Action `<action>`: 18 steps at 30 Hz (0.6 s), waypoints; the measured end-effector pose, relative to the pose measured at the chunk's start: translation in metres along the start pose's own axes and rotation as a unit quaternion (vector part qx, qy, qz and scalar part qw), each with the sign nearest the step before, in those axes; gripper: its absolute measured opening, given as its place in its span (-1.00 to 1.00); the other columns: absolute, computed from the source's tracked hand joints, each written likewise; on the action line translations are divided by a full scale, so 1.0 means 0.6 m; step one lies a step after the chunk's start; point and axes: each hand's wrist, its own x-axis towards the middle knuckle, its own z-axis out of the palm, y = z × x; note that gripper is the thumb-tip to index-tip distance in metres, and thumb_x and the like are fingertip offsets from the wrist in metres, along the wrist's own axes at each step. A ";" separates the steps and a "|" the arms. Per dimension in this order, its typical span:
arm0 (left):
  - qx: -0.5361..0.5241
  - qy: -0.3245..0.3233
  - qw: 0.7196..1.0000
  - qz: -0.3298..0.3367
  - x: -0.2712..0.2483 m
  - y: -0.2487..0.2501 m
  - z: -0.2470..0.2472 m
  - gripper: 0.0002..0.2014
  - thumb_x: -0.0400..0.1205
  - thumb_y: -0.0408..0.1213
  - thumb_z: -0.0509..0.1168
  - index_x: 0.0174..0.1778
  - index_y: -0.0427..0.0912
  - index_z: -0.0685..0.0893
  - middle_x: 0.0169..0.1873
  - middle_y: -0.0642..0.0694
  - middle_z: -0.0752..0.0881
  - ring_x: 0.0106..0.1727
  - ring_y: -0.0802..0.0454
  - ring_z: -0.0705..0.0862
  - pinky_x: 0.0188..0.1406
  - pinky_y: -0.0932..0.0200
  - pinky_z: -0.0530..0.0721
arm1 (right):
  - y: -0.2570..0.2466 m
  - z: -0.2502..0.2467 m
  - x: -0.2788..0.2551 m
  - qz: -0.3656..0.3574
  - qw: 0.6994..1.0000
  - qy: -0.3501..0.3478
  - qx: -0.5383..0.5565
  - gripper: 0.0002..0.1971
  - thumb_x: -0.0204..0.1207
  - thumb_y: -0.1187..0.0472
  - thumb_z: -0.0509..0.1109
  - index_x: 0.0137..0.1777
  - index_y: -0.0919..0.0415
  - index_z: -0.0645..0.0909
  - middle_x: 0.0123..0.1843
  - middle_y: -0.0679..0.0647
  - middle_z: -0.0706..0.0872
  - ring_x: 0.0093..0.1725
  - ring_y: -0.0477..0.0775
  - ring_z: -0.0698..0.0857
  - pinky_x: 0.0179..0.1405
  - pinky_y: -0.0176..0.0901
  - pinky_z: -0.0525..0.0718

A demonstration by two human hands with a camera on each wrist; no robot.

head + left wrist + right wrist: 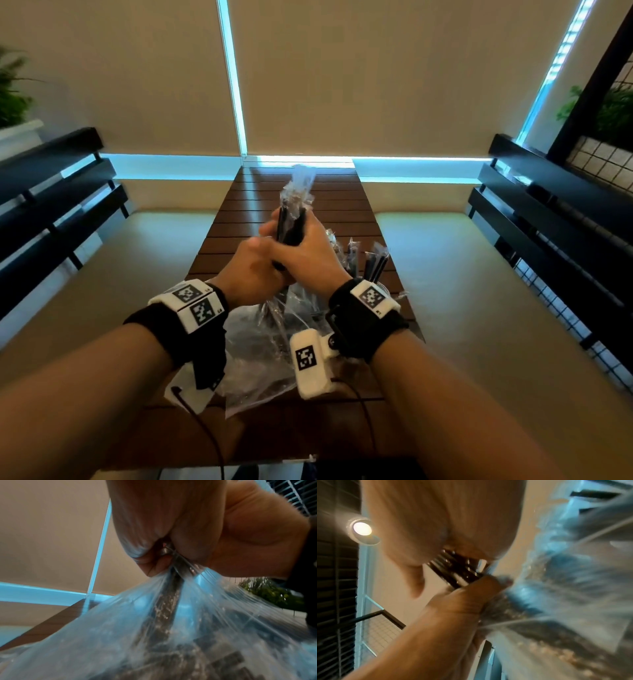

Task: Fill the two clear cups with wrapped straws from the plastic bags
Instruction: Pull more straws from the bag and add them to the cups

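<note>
A bundle of wrapped straws (291,222), dark inside clear wrapping, is held upright above the middle of a slatted wooden table (236,219), gripped by both hands at once. The right hand (308,253) is wrapped around the bundle's middle, fingers curled about it; in the right wrist view the dark straws (453,572) are seen passing between the curled fingers and the thumb. The left hand (253,270) is clenched just below it and touching it, the lower ends of the straws and the gathered neck of a clear plastic bag (260,363) being pinched together; in the left wrist view the plastic bag (171,635) is seen fanning out from the closed fingers (154,563) toward the tabletop. More wrapped straws (371,263) are seen standing just right of the right wrist; what holds them is hidden, and whether the cups are there cannot be told.
</note>
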 end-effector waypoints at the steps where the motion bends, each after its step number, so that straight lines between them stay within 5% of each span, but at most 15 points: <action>1: 0.020 -0.018 1.000 -0.004 0.001 0.003 0.003 -0.75 0.52 -0.32 0.53 0.08 -0.09 0.71 -0.14 0.14 0.74 -0.11 0.26 0.75 -0.11 0.34 0.72 | -0.002 0.004 0.003 -0.007 0.999 0.044 0.010 -0.73 0.45 0.13 0.62 0.04 0.13 0.62 -0.08 0.01 0.79 -0.06 -0.08 0.77 0.08 -0.04 0.75; 3: 0.080 -0.059 0.994 -0.039 0.004 0.007 0.006 -0.63 0.42 -0.17 0.64 0.09 -0.10 0.72 -0.09 0.06 0.77 -0.05 0.10 0.77 -0.03 0.18 0.75 | -0.007 0.004 0.010 -0.013 0.992 0.110 0.059 -0.81 0.53 0.15 0.56 -0.16 0.14 0.58 -0.35 -0.05 0.70 -0.31 -0.10 0.73 -0.12 -0.08 0.76; 9: 0.165 -0.163 0.971 -0.053 0.011 -0.001 0.006 -0.41 0.34 -0.07 0.68 0.24 -0.06 0.64 0.15 0.01 0.66 0.15 0.02 0.61 0.23 -0.06 0.64 | -0.062 -0.044 0.034 -0.043 0.952 0.266 0.145 -0.70 0.55 0.25 0.52 -0.34 0.10 0.50 -0.56 -0.04 0.53 -0.62 -0.07 0.56 -0.43 -0.13 0.68; 12: 0.173 -0.169 0.968 -0.068 0.010 -0.003 -0.003 -0.42 0.40 -0.23 0.65 0.32 -0.08 0.61 0.17 0.05 0.65 0.01 0.17 0.61 0.05 0.22 0.60 | -0.108 -0.105 0.042 -0.094 0.921 0.328 0.188 -0.68 0.54 0.31 0.52 -0.32 0.11 0.43 -0.64 -0.07 0.44 -0.72 -0.05 0.42 -0.58 -0.16 0.53; 15: 0.164 -0.135 0.975 -0.068 0.011 -0.017 -0.015 -0.74 0.54 -0.43 0.47 0.10 -0.07 0.71 0.06 0.03 0.76 -0.08 0.20 0.68 -0.04 0.23 0.65 | -0.139 -0.175 0.036 -0.161 0.896 0.367 0.190 -0.69 0.56 0.35 0.49 -0.28 0.15 0.40 -0.59 0.00 0.42 -0.70 -0.04 0.38 -0.62 -0.22 0.43; 18: 0.082 -0.047 0.984 -0.148 0.016 -0.033 -0.025 -0.68 0.54 -0.54 0.29 -0.20 0.04 0.73 -0.06 0.02 0.84 0.04 0.04 0.77 0.09 0.01 0.75 | -0.127 -0.214 0.027 -0.181 0.891 0.391 0.145 -0.70 0.54 0.32 0.50 -0.29 0.15 0.43 -0.57 0.05 0.44 -0.69 0.01 0.40 -0.60 -0.21 0.47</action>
